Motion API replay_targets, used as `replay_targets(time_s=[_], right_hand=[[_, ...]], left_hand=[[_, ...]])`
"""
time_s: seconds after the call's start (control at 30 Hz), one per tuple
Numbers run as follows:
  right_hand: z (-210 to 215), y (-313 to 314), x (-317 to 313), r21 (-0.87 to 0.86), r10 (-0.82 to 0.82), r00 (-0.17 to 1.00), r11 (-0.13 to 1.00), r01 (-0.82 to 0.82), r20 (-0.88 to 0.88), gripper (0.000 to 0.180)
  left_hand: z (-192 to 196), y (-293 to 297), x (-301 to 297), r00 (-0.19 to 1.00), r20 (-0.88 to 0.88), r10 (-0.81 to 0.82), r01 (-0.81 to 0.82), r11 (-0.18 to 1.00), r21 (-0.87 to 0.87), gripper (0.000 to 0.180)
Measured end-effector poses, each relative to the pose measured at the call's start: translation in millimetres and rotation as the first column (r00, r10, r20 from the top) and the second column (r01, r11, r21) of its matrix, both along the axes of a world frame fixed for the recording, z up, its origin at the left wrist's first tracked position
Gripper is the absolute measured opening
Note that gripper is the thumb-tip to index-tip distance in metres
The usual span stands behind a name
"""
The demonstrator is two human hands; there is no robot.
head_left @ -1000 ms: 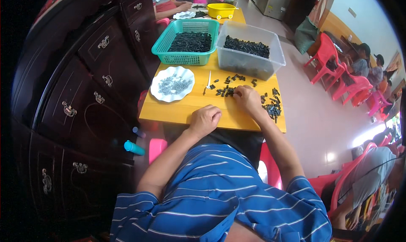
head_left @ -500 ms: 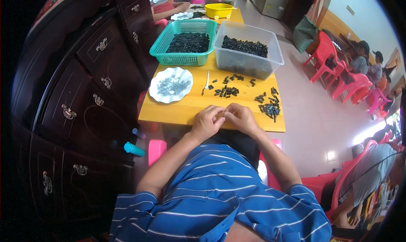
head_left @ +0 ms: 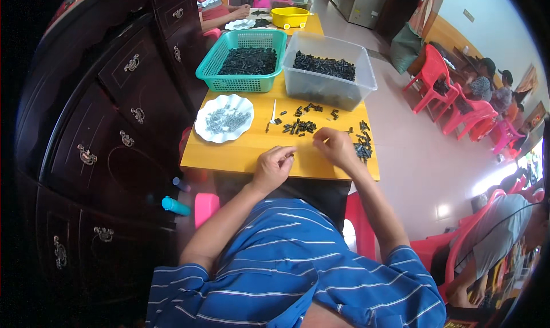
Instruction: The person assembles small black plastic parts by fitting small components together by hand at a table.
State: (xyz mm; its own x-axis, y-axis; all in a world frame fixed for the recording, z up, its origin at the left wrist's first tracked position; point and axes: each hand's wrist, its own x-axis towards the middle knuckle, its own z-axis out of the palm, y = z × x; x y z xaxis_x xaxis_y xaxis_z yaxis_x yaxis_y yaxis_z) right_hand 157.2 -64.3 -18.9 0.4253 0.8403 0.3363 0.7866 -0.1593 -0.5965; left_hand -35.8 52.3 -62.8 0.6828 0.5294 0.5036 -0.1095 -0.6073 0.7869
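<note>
Small black cylindrical pieces point(head_left: 307, 126), loosely clustered, at mixed angles, on a yellow tabletop point(head_left: 235, 159)

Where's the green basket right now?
In the head view, the green basket stands on the left at the far end of the near yellow table, directly left of the clear plastic bin and beyond the white wavy-edged plate.

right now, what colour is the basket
Teal green, basket walls and rim alike; the head view shows it best.
</note>
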Motion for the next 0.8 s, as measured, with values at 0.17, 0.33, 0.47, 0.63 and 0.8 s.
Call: replay_targets(time_s=[0.17,0.33,0.47,0.63,0.8], right_hand=[[-12,8,58,-0.057,-0.125,0.93,0.987,0.153,0.346,0.016],[-19,22,63,-0.108,-0.158,0.908,0.971,0.215,0.387,0.016],[-23,31,66,-0.187,-0.096,0.918,0.966,0.179,0.384,0.017],[-37,39,74,-0.222,-0.068,0.841,0.95,0.218,0.536,0.018],[-30,28,66,-0.049,-0.166,0.871,0.976,0.212,0.462,0.014]], left_hand=[[-13,9,7,0.999,0.045,-0.028,0.04,0.959,-0.281,0.012],[-14,19,8,0.99,0.115,-0.082,0.127,0.87,-0.477,0.011],[-12,21,7,0.991,0.109,-0.076,0.121,0.853,-0.507,0.011],[-14,26,6,0.985,0.143,-0.094,0.159,0.815,-0.557,0.01],[-2,27,6,0.986,0.133,-0.1,0.162,0.751,-0.64,0.009]])
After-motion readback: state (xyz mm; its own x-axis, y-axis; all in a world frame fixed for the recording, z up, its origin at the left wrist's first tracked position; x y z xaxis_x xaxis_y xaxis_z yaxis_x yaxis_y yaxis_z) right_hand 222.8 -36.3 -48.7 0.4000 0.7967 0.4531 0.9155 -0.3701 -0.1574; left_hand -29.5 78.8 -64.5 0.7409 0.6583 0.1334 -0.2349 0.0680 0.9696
